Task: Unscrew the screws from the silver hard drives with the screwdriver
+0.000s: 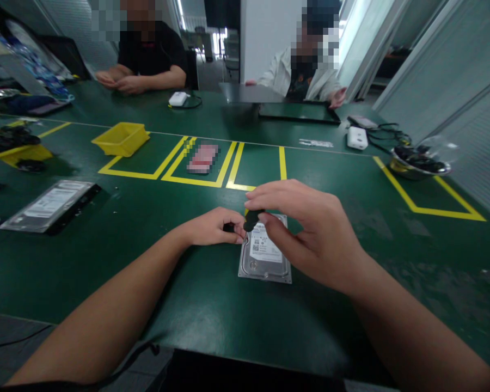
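A silver hard drive [265,267] with a white label lies flat on the green table, right in front of me. My left hand [218,226] is curled at its left edge, thumb and fingertips pressed against the side; a dark patch inside the curl is unclear. Over the drive's far end, my right hand [306,234] pinches a short black-and-yellow handle [253,219], which looks like a screwdriver's. Its lower end and any tip are hidden behind the fingers and the handle itself.
Another hard drive [53,204] lies at left on a black piece. Beyond are a yellow bin [122,139], a pink item [203,159], a metal bowl [418,166] of dark parts and white boxes [356,138]. Two people sit opposite; one holds a dark panel [251,93].
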Tool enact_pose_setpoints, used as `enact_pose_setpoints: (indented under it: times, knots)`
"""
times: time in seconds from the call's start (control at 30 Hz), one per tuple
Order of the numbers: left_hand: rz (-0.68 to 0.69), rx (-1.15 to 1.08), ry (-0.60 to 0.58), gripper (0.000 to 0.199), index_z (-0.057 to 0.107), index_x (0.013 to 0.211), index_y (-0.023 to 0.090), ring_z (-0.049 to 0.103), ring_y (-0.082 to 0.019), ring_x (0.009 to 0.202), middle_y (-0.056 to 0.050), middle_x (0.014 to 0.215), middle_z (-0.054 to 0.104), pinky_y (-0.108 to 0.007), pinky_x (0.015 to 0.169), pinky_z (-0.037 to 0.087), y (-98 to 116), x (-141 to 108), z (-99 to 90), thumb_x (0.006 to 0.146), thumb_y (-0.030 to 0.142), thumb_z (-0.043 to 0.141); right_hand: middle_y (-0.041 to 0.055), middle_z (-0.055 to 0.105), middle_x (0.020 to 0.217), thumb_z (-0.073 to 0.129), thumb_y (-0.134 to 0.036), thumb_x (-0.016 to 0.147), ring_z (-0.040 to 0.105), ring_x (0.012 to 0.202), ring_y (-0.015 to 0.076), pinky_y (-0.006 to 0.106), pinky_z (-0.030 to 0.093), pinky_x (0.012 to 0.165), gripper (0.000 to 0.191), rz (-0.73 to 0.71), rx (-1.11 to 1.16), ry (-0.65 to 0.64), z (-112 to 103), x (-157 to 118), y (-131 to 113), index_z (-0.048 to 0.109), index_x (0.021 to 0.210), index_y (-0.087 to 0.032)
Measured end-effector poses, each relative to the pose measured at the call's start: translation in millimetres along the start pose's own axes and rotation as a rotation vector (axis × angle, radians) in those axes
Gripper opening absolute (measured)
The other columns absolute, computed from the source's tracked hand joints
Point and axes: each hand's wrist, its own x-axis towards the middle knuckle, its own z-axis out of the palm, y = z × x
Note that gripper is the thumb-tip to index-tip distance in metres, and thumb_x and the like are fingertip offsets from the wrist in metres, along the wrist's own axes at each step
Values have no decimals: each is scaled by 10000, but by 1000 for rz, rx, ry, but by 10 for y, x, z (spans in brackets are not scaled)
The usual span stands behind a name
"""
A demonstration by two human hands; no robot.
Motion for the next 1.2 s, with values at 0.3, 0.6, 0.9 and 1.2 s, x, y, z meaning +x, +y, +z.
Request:
enact_pose_setpoints:
  times: [0.3, 0.6, 0.9, 1.2]
  knots:
    - [2, 16, -30, 204, 712, 985, 168, 639, -206, 997, -61, 1018, 708, -331, 883, 496, -29, 2, -13, 853, 323, 693, 58, 666, 965, 572, -174, 901, 615, 926, 174, 309, 502, 796, 113, 27, -12, 38, 8, 8, 20, 670, 957, -181]
    - [8, 26, -8, 189, 698, 921, 141, 646, -186, 886, -55, 957, 712, -290, 778, 498, -27, -4, -1, 854, 318, 694, 55, 706, 1126, 537, -108, 898, 637, 1068, 167, 300, 490, 918, 213, -1, 7, 0, -2, -4, 1, 679, 1045, -169]
    - [0, 37, -38, 217, 717, 1009, 163, 642, -199, 962, -54, 1007, 712, -308, 842, 494, -29, 5, -13, 864, 320, 682, 57, 705, 1006, 585, -146, 899, 636, 960, 155, 271, 491, 864, 121, -27, -25, 32, 21, 6, 32, 670, 986, -138]
    - [-2, 38, -12, 189, 706, 971, 153, 645, -197, 928, -49, 987, 719, -308, 812, 492, 0, -3, -7, 856, 301, 684, 53, 715, 1162, 511, -50, 875, 653, 1091, 159, 291, 502, 940, 261, 1, 2, 3, 7, -9, 1, 679, 1040, -164]
